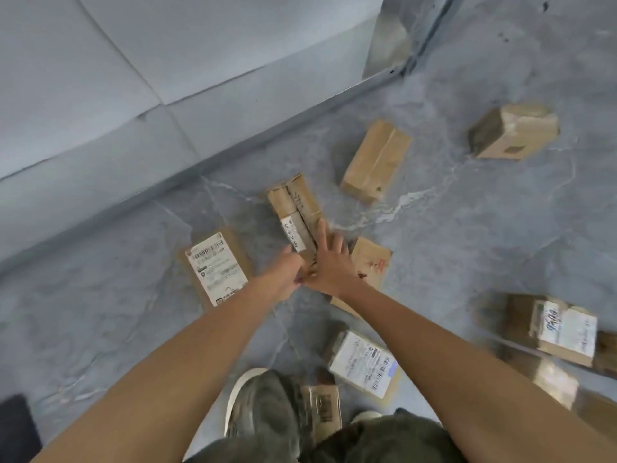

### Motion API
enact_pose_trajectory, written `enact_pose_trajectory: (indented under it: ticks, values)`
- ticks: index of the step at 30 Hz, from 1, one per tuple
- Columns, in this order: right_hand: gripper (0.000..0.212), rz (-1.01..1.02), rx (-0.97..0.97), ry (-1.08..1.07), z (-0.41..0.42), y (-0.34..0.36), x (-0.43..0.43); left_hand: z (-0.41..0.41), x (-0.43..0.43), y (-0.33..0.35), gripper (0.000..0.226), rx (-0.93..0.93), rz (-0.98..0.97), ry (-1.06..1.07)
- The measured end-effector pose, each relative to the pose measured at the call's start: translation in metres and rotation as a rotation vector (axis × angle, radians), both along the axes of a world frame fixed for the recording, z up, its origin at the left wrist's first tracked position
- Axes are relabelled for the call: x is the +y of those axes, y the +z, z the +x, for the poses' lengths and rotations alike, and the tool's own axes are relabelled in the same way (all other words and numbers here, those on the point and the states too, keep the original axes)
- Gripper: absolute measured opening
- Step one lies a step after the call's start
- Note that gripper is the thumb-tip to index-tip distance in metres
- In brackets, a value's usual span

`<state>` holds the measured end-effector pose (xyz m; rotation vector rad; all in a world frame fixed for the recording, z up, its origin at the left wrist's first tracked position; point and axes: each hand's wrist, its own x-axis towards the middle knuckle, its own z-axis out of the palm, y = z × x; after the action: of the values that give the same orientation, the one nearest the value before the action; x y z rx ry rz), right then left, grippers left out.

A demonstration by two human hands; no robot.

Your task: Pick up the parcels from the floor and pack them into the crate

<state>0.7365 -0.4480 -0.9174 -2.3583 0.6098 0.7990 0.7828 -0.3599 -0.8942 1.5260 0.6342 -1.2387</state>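
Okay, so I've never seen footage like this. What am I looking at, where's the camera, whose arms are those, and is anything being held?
There is no machine here. This is one picture from a camera worn on a person's head, looking down at their own two bare arms. The grey floor is strewn with brown parcels, among them a labelled parcel on the left and a box farther right.

Both hands meet at the near end of a long parcel, which seems to lie on the floor. The right hand rests on it with straight fingers. The left hand touches its end, fingers curled, but blur hides whether it truly grips.

The person's shoe shows at the bottom. The crate is not in view.
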Motion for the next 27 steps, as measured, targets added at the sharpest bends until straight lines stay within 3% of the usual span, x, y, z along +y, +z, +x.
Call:
enact_pose_trajectory:
  ticks: [4, 9, 13, 16, 21, 24, 27]
  values:
    - [0.108, -0.035, -0.069, -0.100, -0.013, 0.030, -0.001, -0.004, 0.007, 0.032, 0.061, 0.046, -0.014, -0.053]
    - [0.070, 0.231, -0.146, -0.324, -0.032, 0.169, -0.038, -0.012, 0.017, 0.164, 0.043, -0.134, 0.069, -0.123]
    - [0.043, 0.543, -0.274, -0.401, -0.059, 0.344, -0.073, -0.002, 0.036, 0.306, 0.095, -0.428, 0.184, -0.205]
    - [0.032, 0.611, -0.314, -0.426, -0.082, 0.483, -0.095, 0.001, 0.046, 0.435, 0.111, -0.558, 0.159, -0.305]
    - [0.079, 0.808, -0.351, -0.408, -0.113, 0.671, -0.122, -0.025, 0.052, 0.630, 0.086, -0.631, -0.134, -0.195]
    - [0.079, 0.850, -0.534, -0.491, -0.121, 0.757, -0.120, -0.040, 0.053, 0.726, 0.070, -0.773, -0.145, -0.110]
    - [0.075, 0.848, -0.740, -0.641, -0.123, 0.828, -0.102, -0.059, 0.056, 0.807, 0.055, -0.980, -0.032, -0.064]
